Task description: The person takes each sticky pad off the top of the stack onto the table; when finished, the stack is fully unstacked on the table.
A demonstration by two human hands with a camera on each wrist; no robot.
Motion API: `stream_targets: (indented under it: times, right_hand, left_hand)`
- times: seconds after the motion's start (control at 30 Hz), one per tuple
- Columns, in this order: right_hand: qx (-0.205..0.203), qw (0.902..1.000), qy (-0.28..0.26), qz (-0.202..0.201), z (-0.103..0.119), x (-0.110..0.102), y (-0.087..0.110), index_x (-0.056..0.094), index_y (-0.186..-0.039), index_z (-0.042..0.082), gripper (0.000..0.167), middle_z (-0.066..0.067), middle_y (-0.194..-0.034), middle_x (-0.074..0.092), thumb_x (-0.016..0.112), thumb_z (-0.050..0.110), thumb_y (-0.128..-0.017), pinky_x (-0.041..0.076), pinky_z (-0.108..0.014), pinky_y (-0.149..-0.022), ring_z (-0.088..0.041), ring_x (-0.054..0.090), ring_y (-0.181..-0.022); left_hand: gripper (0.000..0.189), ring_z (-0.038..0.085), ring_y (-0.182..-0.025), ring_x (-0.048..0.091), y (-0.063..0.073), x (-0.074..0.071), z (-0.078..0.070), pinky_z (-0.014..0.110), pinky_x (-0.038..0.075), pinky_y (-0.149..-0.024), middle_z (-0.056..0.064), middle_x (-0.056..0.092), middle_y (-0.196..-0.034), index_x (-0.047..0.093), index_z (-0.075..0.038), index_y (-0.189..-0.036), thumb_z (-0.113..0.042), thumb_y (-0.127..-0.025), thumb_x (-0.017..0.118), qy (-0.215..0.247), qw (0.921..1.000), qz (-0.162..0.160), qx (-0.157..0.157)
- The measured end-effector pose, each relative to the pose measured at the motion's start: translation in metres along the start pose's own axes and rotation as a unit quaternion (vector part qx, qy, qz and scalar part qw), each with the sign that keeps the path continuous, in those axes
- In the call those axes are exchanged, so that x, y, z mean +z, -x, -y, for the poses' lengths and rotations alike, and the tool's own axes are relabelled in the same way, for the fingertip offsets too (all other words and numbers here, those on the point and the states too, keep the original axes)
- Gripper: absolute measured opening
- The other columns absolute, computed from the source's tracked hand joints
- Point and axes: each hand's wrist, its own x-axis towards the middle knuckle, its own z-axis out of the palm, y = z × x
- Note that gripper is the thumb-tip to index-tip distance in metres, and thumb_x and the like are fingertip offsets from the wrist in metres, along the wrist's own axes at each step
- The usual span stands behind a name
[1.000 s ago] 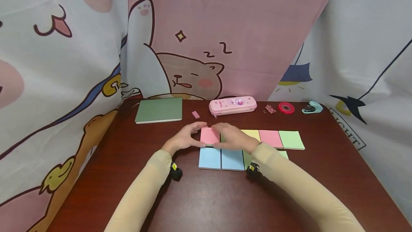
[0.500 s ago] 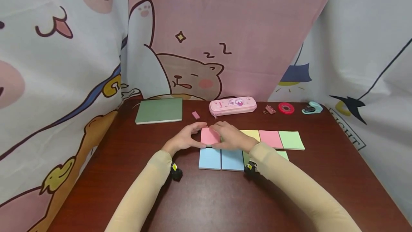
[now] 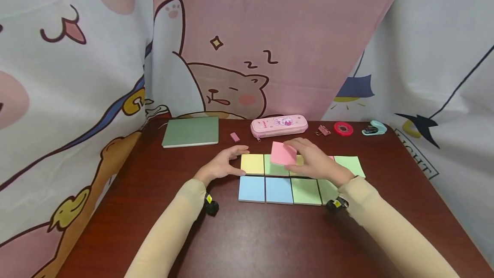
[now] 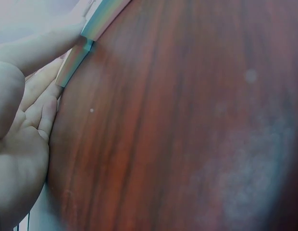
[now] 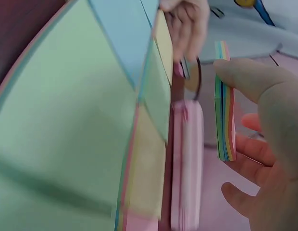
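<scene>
My right hand [image 3: 314,160] pinches a pink-topped sticky note pad [image 3: 283,153] by its edges, raised and tilted over the back row. Its layered coloured edge shows in the right wrist view, between thumb and fingers. My left hand [image 3: 221,164] holds the left end of a yellow sticky note pad [image 3: 252,164], thumb at the front edge and fingers at the back corner. Right of this lie a green pad [image 3: 271,169] and another yellow one, partly covered by the raised pad. In front run blue pads [image 3: 251,188] and green pads [image 3: 306,191].
Along the back stand a green notebook [image 3: 191,132], a small pink eraser-like block [image 3: 235,137], a pink pencil case [image 3: 279,126], a binder clip [image 3: 324,131], a red tape roll [image 3: 343,129] and a light blue stapler [image 3: 374,128]. A green pad [image 3: 349,165] ends the back row.
My right hand has lifted the pink-topped pad off the yellow one and carried it to the right. The yellow pad beneath now shows. My left hand has stayed in place.
</scene>
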Motion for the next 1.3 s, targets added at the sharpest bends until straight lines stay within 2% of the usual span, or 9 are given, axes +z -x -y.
stream_targets:
  times: [0.17,0.4,0.6,0.7,0.83,0.9,1.07,1.3]
  right_hand:
    - [0.035,0.9990,-0.007,-0.028,-0.019,-0.021,0.040,0.057,-0.146,0.004,0.076,-0.015,-0.143,0.060,0.090,0.033,-0.084,0.050,-0.063,-0.103,-0.036,0.054,-0.131]
    - [0.062,0.9972,0.031,-0.026,-0.043,-0.041,0.100,0.058,-0.144,0.006,0.080,-0.015,-0.141,0.060,0.095,0.027,-0.077,0.054,-0.065,-0.096,-0.035,0.055,-0.126]
    - [0.083,0.9943,0.063,-0.018,-0.066,-0.048,0.143,0.059,-0.141,0.008,0.081,-0.012,-0.134,0.062,0.097,0.024,-0.072,0.061,-0.053,-0.085,-0.027,0.058,-0.114]
    - [0.093,0.9927,0.075,-0.019,-0.075,-0.048,0.160,0.060,-0.140,0.011,0.082,-0.010,-0.133,0.064,0.099,0.025,-0.069,0.060,-0.039,-0.087,-0.023,0.058,-0.112]
    - [0.083,0.9933,0.072,-0.034,-0.082,-0.047,0.178,0.063,-0.137,0.014,0.081,-0.007,-0.133,0.065,0.101,0.023,-0.065,0.044,-0.010,-0.095,-0.017,0.056,-0.113]
    - [0.071,0.9946,0.062,-0.044,-0.084,-0.047,0.184,0.064,-0.135,0.013,0.081,-0.007,-0.132,0.066,0.101,0.018,-0.064,0.034,-0.002,-0.095,-0.013,0.055,-0.113]
    - [0.069,0.9945,0.060,-0.052,-0.089,-0.047,0.197,0.066,-0.133,0.014,0.081,-0.006,-0.129,0.067,0.101,0.015,-0.061,0.026,0.003,-0.095,-0.002,0.050,-0.113]
    - [0.080,0.9941,0.057,-0.044,-0.089,-0.043,0.206,0.069,-0.127,0.018,0.073,-0.001,-0.127,0.067,0.100,0.013,-0.061,0.022,0.004,-0.095,0.003,0.049,-0.114]
  left_hand:
    - [0.089,0.025,-0.149,0.043,0.001,-0.001,0.001,0.049,0.032,-0.124,0.002,0.056,-0.155,0.045,-0.011,-0.159,-0.015,-0.083,0.091,0.001,1.0000,0.003,-0.001]
    - [0.088,0.026,-0.149,0.043,0.001,-0.001,0.003,0.050,0.032,-0.124,0.003,0.056,-0.154,0.046,-0.011,-0.159,-0.016,-0.083,0.092,0.001,1.0000,0.002,0.007]
    - [0.089,0.025,-0.148,0.044,0.002,-0.001,0.003,0.048,0.033,-0.124,-0.001,0.057,-0.154,0.045,-0.012,-0.159,-0.017,-0.084,0.091,-0.010,1.0000,0.000,0.000]
    - [0.088,0.026,-0.148,0.044,0.003,0.000,0.005,0.048,0.033,-0.124,-0.002,0.056,-0.154,0.045,-0.013,-0.160,-0.017,-0.084,0.091,-0.008,1.0000,0.000,-0.002]
    - [0.088,0.026,-0.149,0.043,0.002,0.002,0.007,0.048,0.033,-0.124,-0.001,0.055,-0.155,0.045,-0.014,-0.160,-0.017,-0.084,0.091,-0.004,1.0000,0.001,-0.002]
    - [0.089,0.026,-0.148,0.044,0.002,0.002,0.007,0.048,0.033,-0.124,-0.001,0.055,-0.155,0.045,-0.014,-0.160,-0.017,-0.084,0.091,-0.004,1.0000,0.001,0.000]
    - [0.089,0.027,-0.148,0.044,0.001,0.001,0.006,0.048,0.033,-0.124,0.001,0.056,-0.155,0.045,-0.013,-0.159,-0.016,-0.083,0.092,-0.005,1.0000,0.002,0.002]
    - [0.088,0.025,-0.149,0.044,0.000,0.000,0.003,0.048,0.033,-0.124,0.001,0.056,-0.155,0.045,-0.013,-0.159,-0.017,-0.084,0.091,-0.009,1.0000,0.000,-0.001]
